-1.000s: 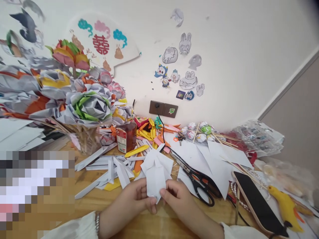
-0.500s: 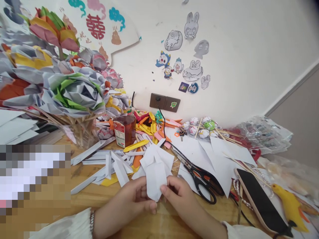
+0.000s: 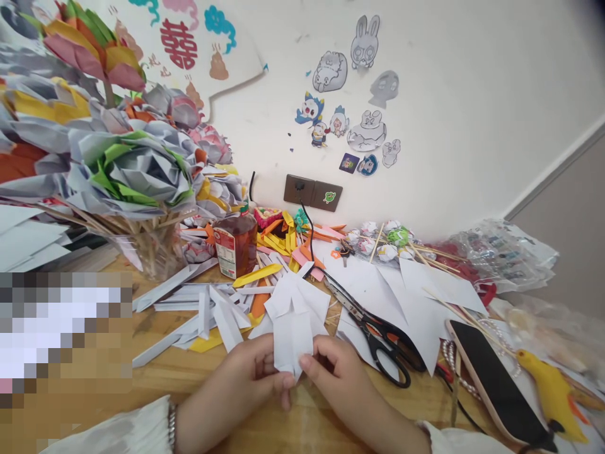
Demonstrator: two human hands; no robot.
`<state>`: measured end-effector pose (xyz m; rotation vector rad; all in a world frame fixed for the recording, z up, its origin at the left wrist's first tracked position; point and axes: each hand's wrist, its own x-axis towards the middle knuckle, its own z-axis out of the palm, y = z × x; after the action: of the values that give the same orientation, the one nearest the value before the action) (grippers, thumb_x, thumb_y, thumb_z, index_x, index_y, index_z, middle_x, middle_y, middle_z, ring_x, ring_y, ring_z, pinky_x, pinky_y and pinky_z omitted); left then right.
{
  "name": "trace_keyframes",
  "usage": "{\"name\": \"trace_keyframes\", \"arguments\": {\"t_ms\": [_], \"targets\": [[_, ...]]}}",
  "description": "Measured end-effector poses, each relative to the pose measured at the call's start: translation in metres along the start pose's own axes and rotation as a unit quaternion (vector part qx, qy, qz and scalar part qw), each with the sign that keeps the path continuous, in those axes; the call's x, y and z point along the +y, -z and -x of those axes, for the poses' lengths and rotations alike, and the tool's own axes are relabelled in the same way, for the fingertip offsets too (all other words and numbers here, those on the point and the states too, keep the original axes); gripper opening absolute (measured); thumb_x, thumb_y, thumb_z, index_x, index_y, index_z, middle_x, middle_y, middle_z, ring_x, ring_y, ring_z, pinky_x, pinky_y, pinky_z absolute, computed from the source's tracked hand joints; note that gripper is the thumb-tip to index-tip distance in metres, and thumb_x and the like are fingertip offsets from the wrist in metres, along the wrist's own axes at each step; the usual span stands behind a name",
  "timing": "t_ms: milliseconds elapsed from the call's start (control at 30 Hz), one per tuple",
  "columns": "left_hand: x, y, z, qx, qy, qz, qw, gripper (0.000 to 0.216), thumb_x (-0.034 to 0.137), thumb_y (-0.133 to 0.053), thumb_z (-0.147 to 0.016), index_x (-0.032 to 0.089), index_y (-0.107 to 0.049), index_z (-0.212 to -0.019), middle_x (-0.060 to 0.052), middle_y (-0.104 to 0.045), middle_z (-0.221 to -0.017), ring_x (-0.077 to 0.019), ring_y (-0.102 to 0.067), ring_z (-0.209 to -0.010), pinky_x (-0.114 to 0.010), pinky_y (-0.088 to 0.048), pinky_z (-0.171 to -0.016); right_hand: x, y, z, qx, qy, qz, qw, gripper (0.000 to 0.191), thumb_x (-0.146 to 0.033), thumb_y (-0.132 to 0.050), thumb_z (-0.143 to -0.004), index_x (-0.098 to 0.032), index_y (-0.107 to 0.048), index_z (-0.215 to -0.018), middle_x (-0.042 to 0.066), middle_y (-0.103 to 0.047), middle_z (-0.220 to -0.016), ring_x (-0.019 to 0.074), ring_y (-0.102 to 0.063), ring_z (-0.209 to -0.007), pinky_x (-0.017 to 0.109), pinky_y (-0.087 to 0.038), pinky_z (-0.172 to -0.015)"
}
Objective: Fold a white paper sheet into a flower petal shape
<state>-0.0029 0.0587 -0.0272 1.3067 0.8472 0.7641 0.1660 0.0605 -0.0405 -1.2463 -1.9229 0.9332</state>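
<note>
Near the front edge of the table (image 3: 198, 372), the left hand (image 3: 250, 378) and right hand (image 3: 338, 372) meet over a folded white paper piece (image 3: 293, 337). The fingers of both hands are curled and pinching its lower tip from either side, holding it just above the wood with its wider folded flaps pointing away. This looks like a mid-fold step: the narrow end is being squeezed into a crease. The next move would call for firm, even pressure along that tip, keeping the two sides lined up.

Just beyond the hands lie cut white paper strips (image 3: 208, 309) toward the left and black-handled scissors (image 3: 378, 334) to the right, resting on loose white sheets (image 3: 416, 296). A dark phone (image 3: 491, 372) lies near the right edge. Farther back stand a brown jar (image 3: 235, 246) and a big bunch of paper flowers (image 3: 123, 170) at the far left corner.
</note>
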Motion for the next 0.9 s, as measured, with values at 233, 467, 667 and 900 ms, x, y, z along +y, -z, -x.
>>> {"name": "trace_keyframes", "arguments": {"t_ms": [233,467,667,900], "targets": [[-0.004,-0.001,-0.001,0.018,0.002,-0.016,1.0,0.016,0.03,-0.064,-0.066,0.018,-0.057,-0.073,0.003,-0.055,-0.062,-0.0122,-0.054,-0.051,-0.024,-0.047,-0.051,-0.003,0.0,0.0,0.001,0.001,0.008,1.0,0.031,-0.036,-0.048,-0.078,-0.018,-0.041,-0.053,-0.005,-0.036,-0.052,0.0101,-0.035,-0.051,0.022,-0.026,-0.048],[-0.004,0.0,0.001,0.009,0.007,-0.032,0.999,0.022,0.038,-0.062,-0.067,0.018,-0.054,-0.075,0.004,-0.056,-0.061,-0.0127,-0.055,-0.05,-0.024,-0.046,-0.051,-0.003,0.0,0.0,0.002,0.001,0.011,1.0,0.03,-0.035,-0.049,-0.078,-0.018,-0.045,-0.053,-0.004,-0.04,-0.052,0.01,-0.037,-0.051,0.022,-0.027,-0.048],[0.013,0.002,0.005,-0.011,-0.013,-0.149,0.989,0.022,0.039,-0.044,-0.077,0.02,-0.052,-0.068,0.002,-0.06,-0.059,-0.0152,-0.059,-0.059,-0.024,-0.045,-0.061,-0.005,0.002,-0.001,0.011,-0.016,-0.001,1.0,0.027,-0.031,-0.049,-0.077,-0.017,-0.043,-0.054,-0.005,-0.044,-0.05,0.0097,-0.039,-0.05,0.02,-0.028,-0.048],[0.01,-0.001,0.003,0.014,0.005,-0.167,0.986,0.017,0.033,-0.041,-0.078,0.02,-0.047,-0.069,0.002,-0.061,-0.053,-0.0149,-0.06,-0.056,-0.023,-0.044,-0.06,-0.01,0.002,-0.001,0.011,-0.014,0.005,1.0,0.028,-0.031,-0.049,-0.076,-0.018,-0.04,-0.053,-0.005,-0.043,-0.049,0.0094,-0.038,-0.049,0.02,-0.027,-0.048]]}}
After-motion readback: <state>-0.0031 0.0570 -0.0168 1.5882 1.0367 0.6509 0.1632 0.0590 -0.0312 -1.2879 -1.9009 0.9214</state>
